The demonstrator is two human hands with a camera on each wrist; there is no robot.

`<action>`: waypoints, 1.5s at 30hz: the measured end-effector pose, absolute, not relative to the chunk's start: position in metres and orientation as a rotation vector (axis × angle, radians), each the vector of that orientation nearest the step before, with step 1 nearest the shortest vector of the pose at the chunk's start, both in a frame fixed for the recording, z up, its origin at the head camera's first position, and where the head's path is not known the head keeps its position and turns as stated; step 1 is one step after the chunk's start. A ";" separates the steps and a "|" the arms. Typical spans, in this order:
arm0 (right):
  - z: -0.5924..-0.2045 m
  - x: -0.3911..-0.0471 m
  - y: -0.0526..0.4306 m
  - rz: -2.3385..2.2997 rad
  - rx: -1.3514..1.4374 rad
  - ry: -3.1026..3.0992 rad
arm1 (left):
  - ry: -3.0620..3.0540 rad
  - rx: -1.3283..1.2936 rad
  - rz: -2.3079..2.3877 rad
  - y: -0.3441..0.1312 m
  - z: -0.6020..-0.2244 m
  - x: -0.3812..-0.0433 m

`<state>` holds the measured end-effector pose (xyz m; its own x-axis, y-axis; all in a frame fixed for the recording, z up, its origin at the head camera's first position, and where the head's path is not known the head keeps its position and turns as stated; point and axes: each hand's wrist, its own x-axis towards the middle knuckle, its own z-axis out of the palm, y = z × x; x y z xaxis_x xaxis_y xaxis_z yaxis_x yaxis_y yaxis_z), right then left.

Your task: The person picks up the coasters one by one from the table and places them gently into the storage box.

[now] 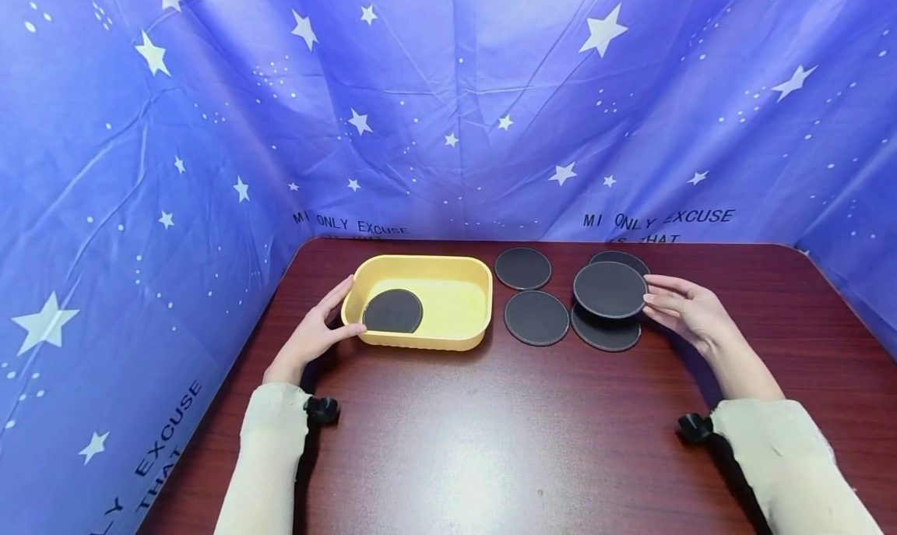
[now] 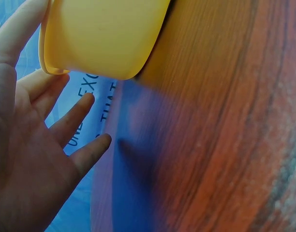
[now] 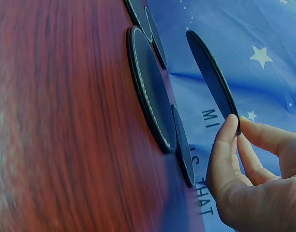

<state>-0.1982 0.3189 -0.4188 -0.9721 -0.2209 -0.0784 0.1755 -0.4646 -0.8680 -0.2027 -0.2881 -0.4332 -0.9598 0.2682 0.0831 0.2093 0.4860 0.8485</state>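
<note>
A round black coaster with a stitched edge is pinched by my right hand, thumb against the other fingers. In the right wrist view this coaster is held edge-on, apart from the tabletop. Beneath it in the head view lie a near coaster and a far coaster, both partly covered. At the left, my left hand touches the end of a yellow plastic bin, thumb at the front rim. Its fingers are spread and fairly straight. One black coaster lies inside the bin, at its left.
Two more black coasters, a far one and a near one, lie flat between the bin and the right-hand coasters. All stand on a glossy dark-red wooden table. Blue star-print cloth hangs behind and along the sides.
</note>
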 end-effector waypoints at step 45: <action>-0.396 -0.209 0.239 -2.362 -0.130 1.609 | 2.655 0.443 1.510 -0.290 -0.434 -0.203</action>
<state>-0.2088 0.2386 -0.3961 -0.9568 -0.2791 -0.0821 0.1785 -0.3405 -0.9231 -0.2034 -0.2900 -0.4344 -0.9574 0.2735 0.0930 0.2198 0.4805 0.8490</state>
